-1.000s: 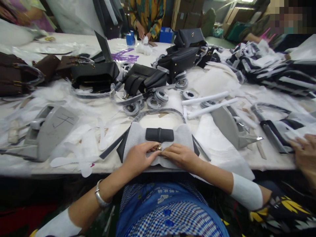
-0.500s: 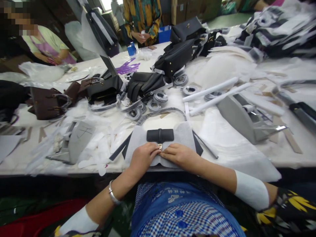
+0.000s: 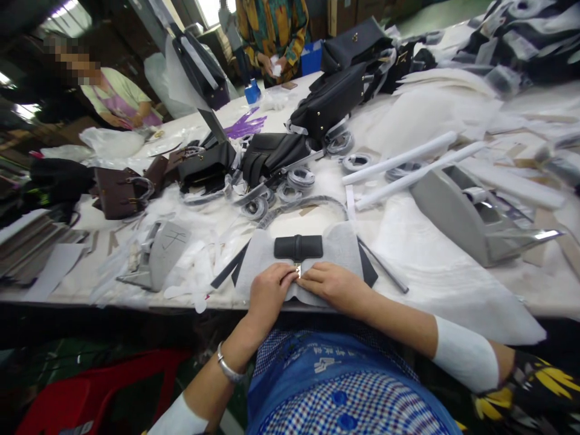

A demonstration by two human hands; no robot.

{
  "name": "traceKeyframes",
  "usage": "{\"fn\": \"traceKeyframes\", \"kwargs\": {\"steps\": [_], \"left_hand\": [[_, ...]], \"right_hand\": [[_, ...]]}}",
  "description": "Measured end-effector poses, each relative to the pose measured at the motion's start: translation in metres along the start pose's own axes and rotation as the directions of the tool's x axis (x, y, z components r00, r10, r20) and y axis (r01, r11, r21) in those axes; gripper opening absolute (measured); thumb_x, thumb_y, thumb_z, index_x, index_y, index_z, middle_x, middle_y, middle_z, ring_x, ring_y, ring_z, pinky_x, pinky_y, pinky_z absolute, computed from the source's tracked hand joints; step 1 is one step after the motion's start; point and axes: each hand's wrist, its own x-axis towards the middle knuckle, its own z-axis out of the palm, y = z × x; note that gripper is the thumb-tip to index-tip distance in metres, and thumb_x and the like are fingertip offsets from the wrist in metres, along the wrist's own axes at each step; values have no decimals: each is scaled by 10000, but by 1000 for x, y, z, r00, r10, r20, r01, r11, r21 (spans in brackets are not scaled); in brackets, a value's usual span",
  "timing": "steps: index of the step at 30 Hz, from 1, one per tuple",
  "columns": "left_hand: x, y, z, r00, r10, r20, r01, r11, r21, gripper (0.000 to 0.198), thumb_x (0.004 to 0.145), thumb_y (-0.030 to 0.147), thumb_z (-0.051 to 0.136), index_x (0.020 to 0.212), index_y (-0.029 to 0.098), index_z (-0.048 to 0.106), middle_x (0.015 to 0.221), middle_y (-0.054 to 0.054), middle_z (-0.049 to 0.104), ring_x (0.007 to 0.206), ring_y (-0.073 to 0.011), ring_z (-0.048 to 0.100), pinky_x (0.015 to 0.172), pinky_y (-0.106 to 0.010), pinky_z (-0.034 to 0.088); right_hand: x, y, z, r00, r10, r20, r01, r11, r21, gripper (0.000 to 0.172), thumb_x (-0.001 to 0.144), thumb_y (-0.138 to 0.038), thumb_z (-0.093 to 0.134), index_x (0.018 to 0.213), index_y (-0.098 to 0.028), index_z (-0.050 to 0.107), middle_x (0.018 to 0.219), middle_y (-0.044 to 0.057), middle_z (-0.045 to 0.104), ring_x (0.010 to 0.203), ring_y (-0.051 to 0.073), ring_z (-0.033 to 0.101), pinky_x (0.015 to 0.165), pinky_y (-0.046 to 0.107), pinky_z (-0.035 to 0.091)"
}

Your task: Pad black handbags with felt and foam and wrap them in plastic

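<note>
A black handbag lies flat at the table's near edge, wrapped in grey-white foam sheet (image 3: 338,248); only its black leather tab (image 3: 298,247) and small gold clasp (image 3: 298,269) show. My left hand (image 3: 268,292) and my right hand (image 3: 332,284) rest side by side on the sheet just below the tab. Their fingertips are pinched together around the gold clasp. The bag's wrapped handle (image 3: 302,203) arches behind it.
A grey tape dispenser (image 3: 471,217) stands at the right, another (image 3: 159,254) at the left. Black handbags (image 3: 333,99) and a brown one (image 3: 121,192), coiled straps (image 3: 299,178) and white paper rolls (image 3: 399,160) crowd the table. Other people work at the far side.
My hands stay on the clasp. The camera has turned left and tilted, so the left side of the table and a red stool come into view and the hand at right drops out.
</note>
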Motion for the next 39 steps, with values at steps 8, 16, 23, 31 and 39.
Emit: {"fn": "traceKeyframes", "kwargs": {"steps": [8, 16, 23, 31, 39], "left_hand": [[14, -8, -16, 996, 13, 91, -6, 997, -79, 97, 833, 154, 699, 915, 202, 720, 827, 3, 768, 725, -147, 724, 680, -243, 586], [14, -11, -19, 989, 62, 134, -52, 996, -70, 121, 875, 182, 647, 923, 212, 754, 966, -52, 776, 898, -193, 725, 847, -341, 580], [42, -18, -29, 937, 1, 349, 23, 998, -65, 131, 810, 150, 682, 844, 234, 777, 825, 9, 784, 752, -166, 725, 715, -253, 549], [56, -13, -28, 882, -24, 471, 27, 1000, 1, 145, 783, 138, 670, 854, 203, 779, 821, -25, 780, 743, -177, 710, 704, -248, 515], [69, -4, -29, 836, -31, 548, 3, 999, 52, 94, 703, 129, 673, 740, 171, 749, 677, -23, 727, 624, -167, 644, 583, -235, 427]], "right_hand": [[-3, 1, 2, 1000, 13, -1, -13, 999, 40, 331, 958, -161, 574, 1284, -110, 598, 1070, 115, 682, 949, 228, 602, 833, 368, 540], [-4, 2, 5, 999, 17, -42, -15, 999, 47, 290, 968, -159, 560, 1250, -123, 620, 1052, 113, 688, 938, 215, 612, 822, 364, 539], [-3, 3, 2, 999, 6, -41, -4, 999, 36, 262, 972, -154, 550, 1215, -129, 646, 1009, 106, 694, 882, 205, 607, 787, 349, 535], [-1, 4, 5, 999, 2, -36, 0, 999, 41, 261, 971, -146, 544, 1206, -102, 649, 1024, 108, 690, 886, 218, 598, 796, 356, 538], [-3, 4, 6, 1000, 6, -30, -5, 999, 33, 276, 983, -147, 524, 1234, -111, 633, 1015, 108, 684, 907, 214, 597, 818, 355, 531]]}}
